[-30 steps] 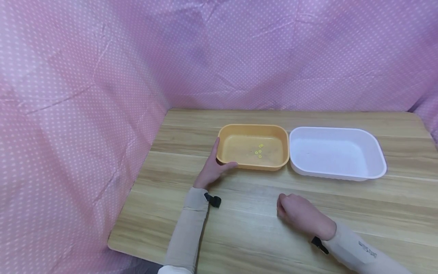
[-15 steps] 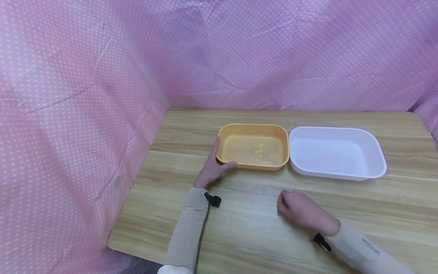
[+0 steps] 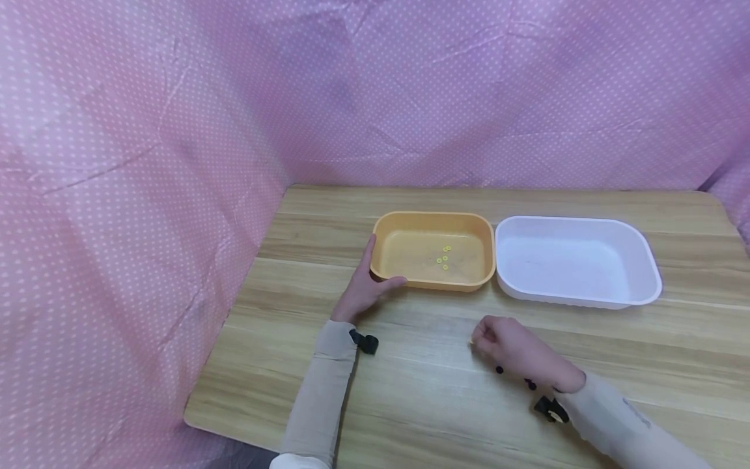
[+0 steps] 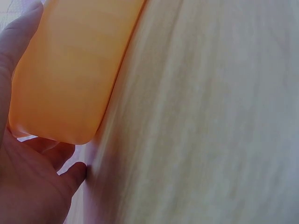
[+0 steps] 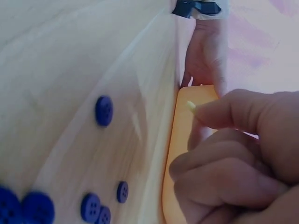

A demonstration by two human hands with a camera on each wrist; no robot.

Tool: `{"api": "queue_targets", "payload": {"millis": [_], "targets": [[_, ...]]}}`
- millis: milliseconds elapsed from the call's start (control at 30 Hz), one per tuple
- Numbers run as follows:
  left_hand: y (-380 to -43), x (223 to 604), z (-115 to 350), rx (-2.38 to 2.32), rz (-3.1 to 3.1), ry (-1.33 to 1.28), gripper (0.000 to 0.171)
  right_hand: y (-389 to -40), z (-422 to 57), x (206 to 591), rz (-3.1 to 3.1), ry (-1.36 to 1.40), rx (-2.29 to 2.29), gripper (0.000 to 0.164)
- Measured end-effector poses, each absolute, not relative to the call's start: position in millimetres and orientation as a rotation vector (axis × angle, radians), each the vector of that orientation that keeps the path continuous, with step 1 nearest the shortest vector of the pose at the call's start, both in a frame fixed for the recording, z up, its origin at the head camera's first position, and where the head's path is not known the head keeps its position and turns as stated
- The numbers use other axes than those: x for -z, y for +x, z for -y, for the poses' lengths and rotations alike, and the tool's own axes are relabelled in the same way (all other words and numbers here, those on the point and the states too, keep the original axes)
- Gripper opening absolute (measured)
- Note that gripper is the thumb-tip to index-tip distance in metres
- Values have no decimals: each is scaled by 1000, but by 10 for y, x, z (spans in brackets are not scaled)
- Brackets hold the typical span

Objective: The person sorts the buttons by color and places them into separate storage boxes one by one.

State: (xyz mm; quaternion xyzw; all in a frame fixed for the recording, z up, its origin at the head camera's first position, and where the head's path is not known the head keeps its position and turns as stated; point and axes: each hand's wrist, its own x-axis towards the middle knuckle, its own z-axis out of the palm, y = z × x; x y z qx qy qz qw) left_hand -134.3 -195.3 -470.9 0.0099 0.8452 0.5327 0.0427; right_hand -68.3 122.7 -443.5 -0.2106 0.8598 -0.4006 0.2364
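My left hand (image 3: 360, 294) holds the near left corner of an orange plastic tub (image 3: 404, 284), thumb on the front wall and fingers along the left end. Several small yellow buttons (image 3: 445, 258) lie on the tub's floor. Between thumb and index finger, my right hand (image 3: 518, 348) pinches a yellow button (image 5: 191, 106), its other fingers curled in. That hand is over the table, in front of the tub and to its right. Several dark blue buttons (image 5: 103, 111) lie on the wood below it, partly hidden by the hand in the head view.
A white plastic tub (image 3: 577, 260) stands right beside the orange one, their rims close together. Both rest on a wooden table (image 3: 410, 391). Pink dotted cloth (image 3: 381, 98) hangs behind the table and along its left side.
My right hand has risen a little away from me, and the yellow button shows at its fingertips. Dark blue buttons have come into sight beneath it. The left hand and both tubs stay put.
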Motion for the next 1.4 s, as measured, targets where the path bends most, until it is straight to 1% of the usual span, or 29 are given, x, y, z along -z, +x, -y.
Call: {"api": "queue_targets", "payload": {"millis": [167,300,533,700,833,1400], "targets": [[-1356,4725,1947,-1645,-2580,32,125,-739,-1267,4406,-2281,-538,1190,8],[-1356,4730,1948,-1637,-2581,19,125,-797,-1293,4370,-2247,-472,1210,12],[-1355,4711,1969,-1599,-2610,8,121,-839,-1295,4308,-2224,-414,1258,17],[-1349,4706,1994,-1577,-2629,16,122,-834,-1260,4276,-2227,-396,1275,15],[-1313,4707,1991,-1567,-2625,2,120,-815,-1248,4256,-2212,-363,1271,14],[-1300,4757,1982,-1591,-2615,20,118,-823,-1246,4272,-2241,-395,1313,17]]}}
